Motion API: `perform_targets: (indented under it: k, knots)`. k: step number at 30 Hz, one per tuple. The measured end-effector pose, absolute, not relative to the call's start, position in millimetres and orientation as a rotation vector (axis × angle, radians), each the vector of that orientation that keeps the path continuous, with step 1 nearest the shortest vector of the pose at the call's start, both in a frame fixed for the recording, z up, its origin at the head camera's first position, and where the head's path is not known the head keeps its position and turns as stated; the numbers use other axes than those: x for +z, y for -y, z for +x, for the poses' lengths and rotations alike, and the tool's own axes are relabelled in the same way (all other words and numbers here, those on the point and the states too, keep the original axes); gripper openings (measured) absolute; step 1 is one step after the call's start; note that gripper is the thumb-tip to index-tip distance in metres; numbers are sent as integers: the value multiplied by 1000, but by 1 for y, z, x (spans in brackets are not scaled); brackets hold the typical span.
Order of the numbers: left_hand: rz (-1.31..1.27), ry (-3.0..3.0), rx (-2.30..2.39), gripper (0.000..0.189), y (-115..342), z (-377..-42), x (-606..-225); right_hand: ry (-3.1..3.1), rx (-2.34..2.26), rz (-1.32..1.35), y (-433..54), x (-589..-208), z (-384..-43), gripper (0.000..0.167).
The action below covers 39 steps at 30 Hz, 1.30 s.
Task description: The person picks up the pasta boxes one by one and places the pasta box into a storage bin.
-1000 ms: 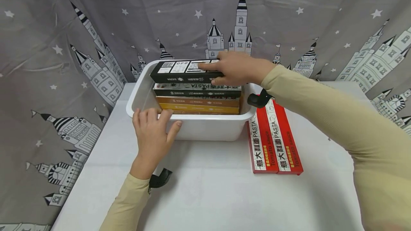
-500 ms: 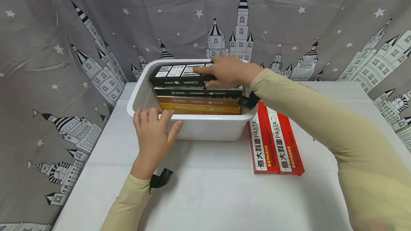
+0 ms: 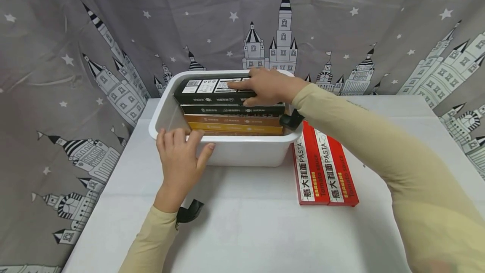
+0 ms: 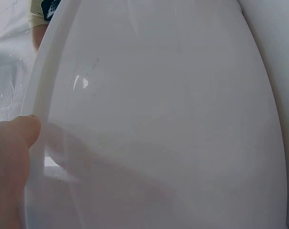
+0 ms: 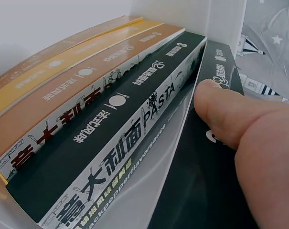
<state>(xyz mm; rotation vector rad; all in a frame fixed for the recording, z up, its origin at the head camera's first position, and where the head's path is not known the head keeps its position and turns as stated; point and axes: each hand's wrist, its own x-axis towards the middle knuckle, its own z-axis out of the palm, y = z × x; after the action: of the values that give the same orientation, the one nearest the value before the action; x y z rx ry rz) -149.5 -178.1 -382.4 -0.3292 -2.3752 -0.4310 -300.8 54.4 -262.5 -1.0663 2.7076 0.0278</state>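
Note:
My right hand (image 3: 270, 83) grips a black pasta box (image 3: 204, 95) near its right end. Its thumb (image 5: 220, 107) lies along the box's near side in the right wrist view, while the index finger reaches over the labelled top. This box is inside the back of a white plastic bin (image 3: 242, 153), with a gap between it and a dark green pasta box (image 5: 111, 107) in front. My left hand (image 3: 179, 159) holds the bin's near rim at the left, fingers hooked over, thumb outside. The left wrist view shows mostly the bin's outer wall (image 4: 173, 95).
Orange-brown (image 3: 223, 120) and yellow (image 3: 227, 128) boxes stand on edge along the bin's near side. Two red tomato sauce pasta boxes (image 3: 316, 176) lie side by side on the white table (image 3: 242, 222), right of the bin. A grey castle-print curtain (image 3: 212, 12) hangs behind.
The black pasta box has gone down into the bin with my right hand, which also shifted slightly left. My left hand stays on the rim.

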Motion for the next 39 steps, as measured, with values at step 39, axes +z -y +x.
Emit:
perform_targets:
  k: [39]
  knots:
    - [-323,2367,-431,74,178,-149,-382,-2671,-65,-1030,-57,-272,-320,77]
